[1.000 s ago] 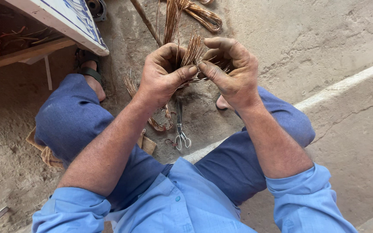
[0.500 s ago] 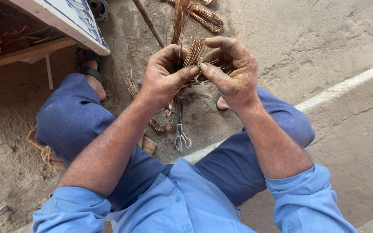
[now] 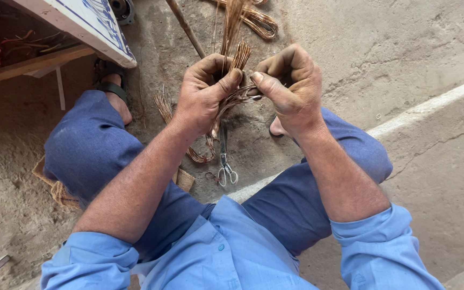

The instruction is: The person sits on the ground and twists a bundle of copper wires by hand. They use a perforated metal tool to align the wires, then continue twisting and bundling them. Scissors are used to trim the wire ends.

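Copper-coloured wire strands [image 3: 236, 95] get pinched between both hands, up above the knees. Left hand [image 3: 204, 94] is curled tight around the bundle, thumb pressing on top; right hand [image 3: 289, 86] closes on the same strands just beside it. Scissors [image 3: 225, 161] lie on the concrete floor [image 3: 382, 43] below.

two hands [image 3: 205, 96], one scissors [image 3: 225, 161], one stick [image 3: 185, 28]
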The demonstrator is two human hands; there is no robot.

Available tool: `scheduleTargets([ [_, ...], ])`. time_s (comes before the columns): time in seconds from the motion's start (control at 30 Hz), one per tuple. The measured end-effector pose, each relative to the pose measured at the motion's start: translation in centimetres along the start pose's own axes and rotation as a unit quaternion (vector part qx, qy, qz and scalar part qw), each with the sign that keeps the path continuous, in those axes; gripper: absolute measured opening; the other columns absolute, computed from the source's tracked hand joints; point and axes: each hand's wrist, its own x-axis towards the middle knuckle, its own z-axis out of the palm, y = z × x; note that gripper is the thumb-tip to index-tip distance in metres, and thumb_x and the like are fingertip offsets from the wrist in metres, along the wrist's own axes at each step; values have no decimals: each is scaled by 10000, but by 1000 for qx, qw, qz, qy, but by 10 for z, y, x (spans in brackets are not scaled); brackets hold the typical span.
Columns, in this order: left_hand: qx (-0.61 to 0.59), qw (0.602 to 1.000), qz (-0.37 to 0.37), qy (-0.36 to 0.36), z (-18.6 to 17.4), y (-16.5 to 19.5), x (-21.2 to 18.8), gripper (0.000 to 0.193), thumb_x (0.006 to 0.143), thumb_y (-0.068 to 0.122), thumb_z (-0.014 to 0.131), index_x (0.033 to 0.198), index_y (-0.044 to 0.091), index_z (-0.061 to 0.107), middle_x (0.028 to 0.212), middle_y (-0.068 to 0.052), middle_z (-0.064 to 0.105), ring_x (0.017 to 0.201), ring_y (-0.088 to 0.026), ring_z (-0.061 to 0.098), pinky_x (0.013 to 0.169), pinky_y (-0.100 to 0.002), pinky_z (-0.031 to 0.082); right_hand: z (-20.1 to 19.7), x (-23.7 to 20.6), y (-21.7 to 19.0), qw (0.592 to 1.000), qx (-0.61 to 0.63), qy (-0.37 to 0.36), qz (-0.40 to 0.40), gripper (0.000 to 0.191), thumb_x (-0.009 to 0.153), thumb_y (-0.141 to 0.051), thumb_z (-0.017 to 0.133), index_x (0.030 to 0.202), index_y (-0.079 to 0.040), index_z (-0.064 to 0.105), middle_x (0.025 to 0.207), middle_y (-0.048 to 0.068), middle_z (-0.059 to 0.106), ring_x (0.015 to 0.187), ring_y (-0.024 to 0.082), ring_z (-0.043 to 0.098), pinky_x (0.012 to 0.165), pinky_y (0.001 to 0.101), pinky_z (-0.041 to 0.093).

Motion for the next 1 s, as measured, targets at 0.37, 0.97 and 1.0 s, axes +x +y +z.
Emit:
scheduleTargets([
  [0.37,37,999,-5,-1,-1,1,-1,180,1034,123,701,1153,-12,688,1018,-72,733,923,-102,710,842,-260,631,0,-5,1,999,-28,-19,0,405,1008,32,702,1404,-9,624,1016,37,684,920,77,660,828,235,592],
  [0.97,26,999,18,3,-2,0,-3,147,1036,111,706,1143,13,682,1014,-56,731,934,-92,705,866,-251,622,1,-2,0,999,-45,-13,-5,264,985,-28,734,1191,-61,573,1018,42,692,939,86,680,853,236,598],
  [1.0,19,1000,17,4,-2,0,-2,148,1032,112,705,1141,17,675,1011,-56,731,933,-94,710,860,-254,627,1,-2,2,999,-38,-13,-15,231,992,-19,744,1140,-69,573,1035,46,688,963,91,680,882,244,603],
])
